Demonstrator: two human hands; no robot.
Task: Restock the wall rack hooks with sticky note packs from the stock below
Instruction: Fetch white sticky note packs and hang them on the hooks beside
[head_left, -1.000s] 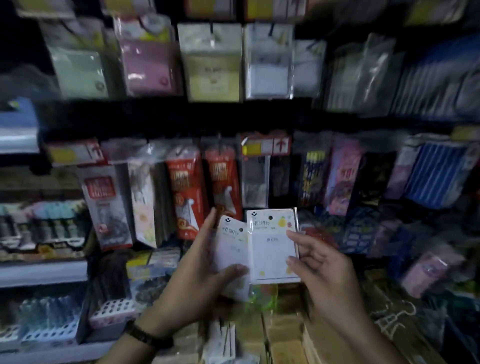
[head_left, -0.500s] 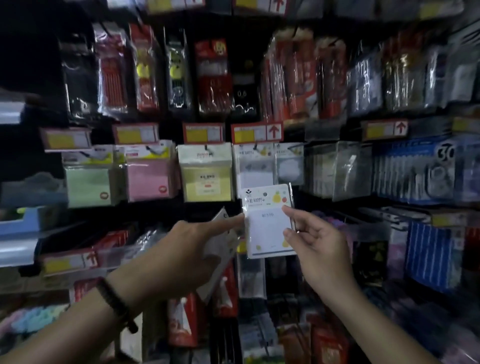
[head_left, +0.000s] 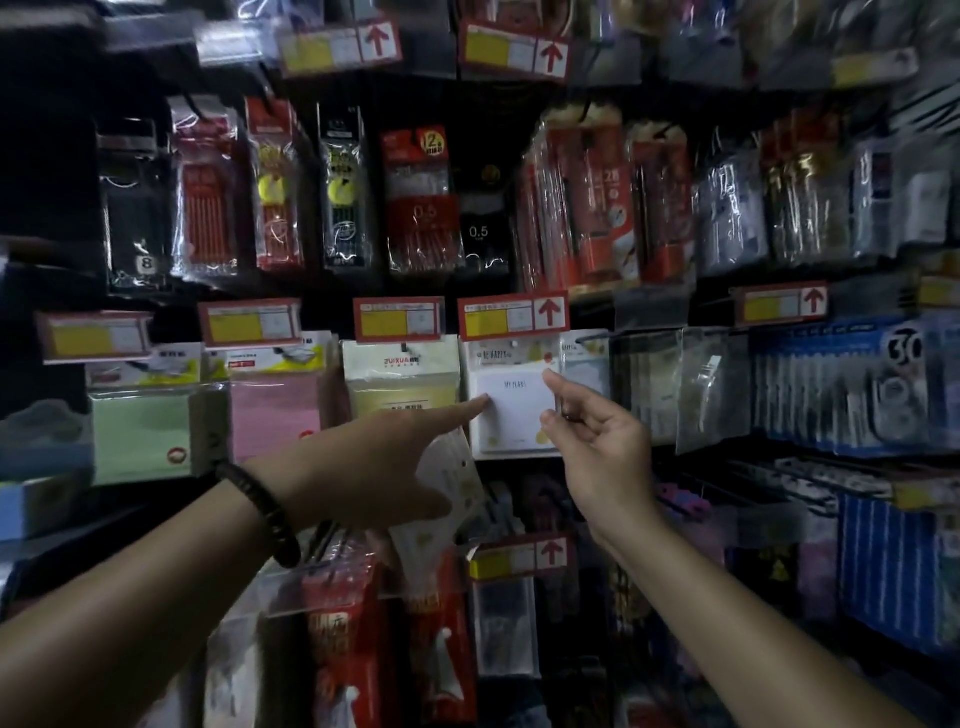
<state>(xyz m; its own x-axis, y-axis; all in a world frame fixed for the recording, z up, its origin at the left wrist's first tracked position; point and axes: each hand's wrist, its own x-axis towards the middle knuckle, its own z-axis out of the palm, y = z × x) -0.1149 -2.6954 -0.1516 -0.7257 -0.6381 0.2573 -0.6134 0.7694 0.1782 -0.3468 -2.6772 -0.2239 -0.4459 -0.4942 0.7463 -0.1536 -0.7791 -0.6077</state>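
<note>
A white "MY PLANS" sticky note pack (head_left: 511, 415) sits at hook height on the wall rack, just under a red and yellow price tag (head_left: 511, 318). My right hand (head_left: 597, 447) pinches its right edge between thumb and fingers. My left hand (head_left: 374, 467) stretches its index finger to the pack's left edge. Its other fingers hold a second white sticky note pack (head_left: 452, 493), tilted under the palm. The hook itself is hidden behind the tag.
Yellow (head_left: 400, 382), pink (head_left: 275, 415) and green (head_left: 140, 436) note packs hang left of the white one. Pen and refill bags (head_left: 415, 208) fill the row above. Clear bags (head_left: 701, 384) and blue packs (head_left: 841, 384) hang to the right, red packs (head_left: 353, 649) below.
Both hands rose from the stock below to the note row. The right hand carried the white pack up to the hook under the tag; the left index finger now touches it.
</note>
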